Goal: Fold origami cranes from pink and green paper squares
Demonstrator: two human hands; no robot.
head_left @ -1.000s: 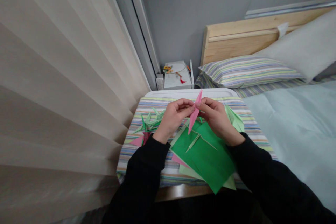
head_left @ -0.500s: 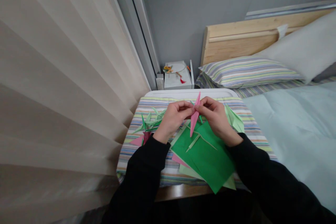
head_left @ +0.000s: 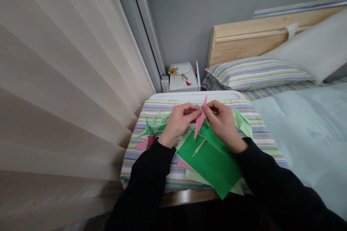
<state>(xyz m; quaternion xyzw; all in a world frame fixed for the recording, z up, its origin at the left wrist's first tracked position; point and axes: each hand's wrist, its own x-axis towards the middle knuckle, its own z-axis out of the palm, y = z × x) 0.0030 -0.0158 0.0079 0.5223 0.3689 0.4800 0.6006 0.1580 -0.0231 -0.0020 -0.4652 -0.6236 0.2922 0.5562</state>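
Observation:
Between my two hands is a narrow pink folded paper [head_left: 200, 124], pointed at both ends and tilted, held above the table. My left hand [head_left: 179, 120] pinches its left side with thumb and fingers. On the other side, my right hand [head_left: 222, 120] grips near its upper part between thumb and forefinger. Beneath them lie green paper sheets [head_left: 217, 166], with a thin pale green folded strip [head_left: 200, 147] on top. Several folded green paper pieces [head_left: 155, 124] are left of my left hand, beside a pink and dark red piece [head_left: 143, 145].
A striped cloth [head_left: 173, 184] covers the small table. Light green folded paper [head_left: 242, 122] lies right of my right hand. A white stand [head_left: 177, 86] with small items is behind the table, a curtain [head_left: 67, 97] at left, a bed [head_left: 306, 122] at right.
The pink folded paper has tilted a little more, its lower tip shifting slightly left. My right hand has moved a little on it; my left hand has stayed about the same.

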